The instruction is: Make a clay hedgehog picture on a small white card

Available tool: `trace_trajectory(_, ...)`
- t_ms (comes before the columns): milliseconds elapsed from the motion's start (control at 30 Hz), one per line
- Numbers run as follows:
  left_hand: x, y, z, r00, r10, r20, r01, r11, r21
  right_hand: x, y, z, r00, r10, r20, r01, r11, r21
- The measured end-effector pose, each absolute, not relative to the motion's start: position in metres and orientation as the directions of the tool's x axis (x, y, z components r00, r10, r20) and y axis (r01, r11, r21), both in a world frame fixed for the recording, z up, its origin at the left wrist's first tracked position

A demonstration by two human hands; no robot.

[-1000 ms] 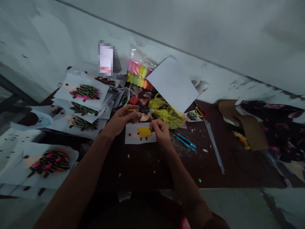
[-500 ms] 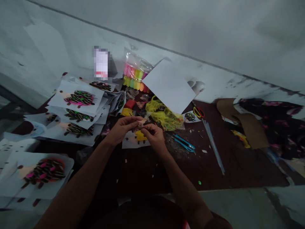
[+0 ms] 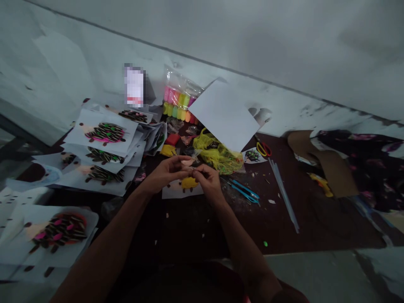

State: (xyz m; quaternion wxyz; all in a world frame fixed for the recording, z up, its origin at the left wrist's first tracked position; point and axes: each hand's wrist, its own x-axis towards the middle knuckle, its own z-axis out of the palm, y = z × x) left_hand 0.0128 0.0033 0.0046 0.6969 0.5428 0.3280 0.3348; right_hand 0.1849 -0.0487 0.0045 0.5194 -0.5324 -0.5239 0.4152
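Observation:
My left hand and my right hand meet over the dark table, fingers pinched together. Between their fingertips is a small lump of pale pink clay, which both hands grip. Just beneath lies a white sheet bearing a yellow clay shape, partly hidden by my hands. Behind my hands are a yellow clay piece, a red block and a yellow net bag.
Hedgehog pictures are stacked at the left. A blue cutter, scissors and clear sticks lie to the right. At the back stand a bag of coloured clay and a white sheet.
The fingers of both hands have shifted slightly around the pink clay, and its pale surface now shows above the left fingertips. The yellow shape beneath is a little more exposed.

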Motion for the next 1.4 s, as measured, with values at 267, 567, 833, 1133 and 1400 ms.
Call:
trace_trajectory(267,0.015,0.004,0.003,0.671,0.740,-0.032,-0.183,0.208,0.961,0.185,-0.051,0.007,0.185,0.981,0.056,0.056,0.046,-0.997)
trace_trajectory(567,0.012,0.002,0.006,0.614,0.788,-0.045,-0.282,0.273,0.920,0.180,-0.047,0.001,0.112,0.994,0.001,-0.093,0.012,-0.996)
trace_trajectory(833,0.010,0.007,0.000,0.538,0.837,-0.103,-0.253,0.277,0.927,0.186,-0.049,0.004,0.078,0.995,0.064,0.085,0.057,-0.995)
trace_trajectory(1133,0.014,0.007,0.000,0.420,0.899,-0.126,-0.215,0.233,0.948,0.181,-0.053,0.002,0.140,0.977,0.163,0.217,0.130,-0.967)
trace_trajectory(1400,0.016,0.007,0.000,0.433,0.888,-0.153,-0.128,0.228,0.965,0.182,-0.057,0.001,0.012,0.879,0.477,0.578,0.383,-0.720)
